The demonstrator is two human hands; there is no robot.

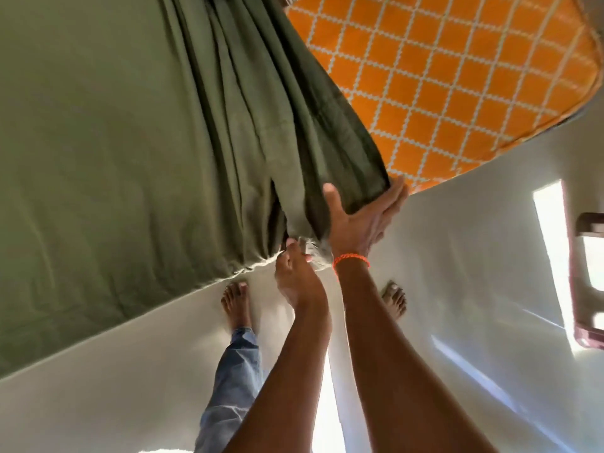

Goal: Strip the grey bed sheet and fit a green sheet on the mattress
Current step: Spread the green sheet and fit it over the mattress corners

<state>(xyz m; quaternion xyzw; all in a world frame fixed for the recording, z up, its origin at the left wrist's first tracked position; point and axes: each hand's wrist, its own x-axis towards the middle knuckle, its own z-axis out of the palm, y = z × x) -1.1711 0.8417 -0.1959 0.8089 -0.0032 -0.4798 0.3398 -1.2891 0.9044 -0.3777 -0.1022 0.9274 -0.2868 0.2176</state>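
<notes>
A green sheet (98,142) lies smooth over the left part of the mattress and is bunched in long folds down the middle. The orange mattress (457,86) with a white lattice pattern shows bare at the upper right. My right hand (358,220), with an orange wrist thread, grips the gathered edge of the green sheet at the mattress edge, thumb on top and fingers underneath. My left hand (295,273) pinches the sheet's hem just left of it. No grey sheet is in view.
I stand barefoot on a pale glossy floor (457,289) along the mattress edge, with my feet under my arms. A dark red wooden piece of furniture (585,289) stands at the right edge, beside bright patches of sunlight.
</notes>
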